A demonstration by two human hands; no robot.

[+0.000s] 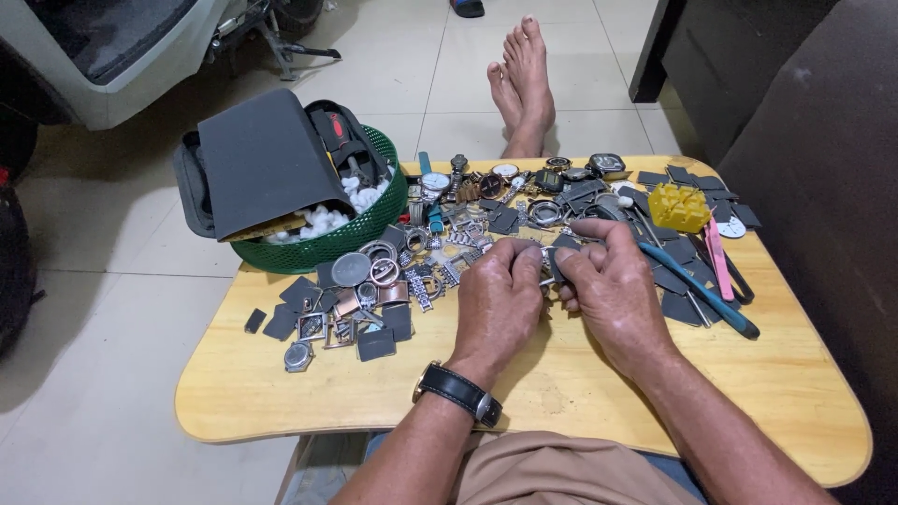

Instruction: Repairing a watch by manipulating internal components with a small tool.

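Together, the left hand (499, 297) and right hand (606, 292) pinch a small metal watch part (547, 277) between their fingertips, just above the wooden counter (599, 393). Loose watch cases (352, 269), blue-handled pliers (697, 288) and a green basket (323, 251) lie around them.

Lighting is soft, even daylight, arriving from the upper part of the view, where the floor tiles (393, 56) carry a pale sheen. My left hand (496, 299) and right hand (613, 295) cast faint, diffuse shadows toward the near edge of the wooden table (281, 393). No harsh glare on the metal parts. Focus is sharp at the table's centre. The right edge of the frame falls dark and underexposed. Straight lines bow slightly toward the corners from the wide lens.
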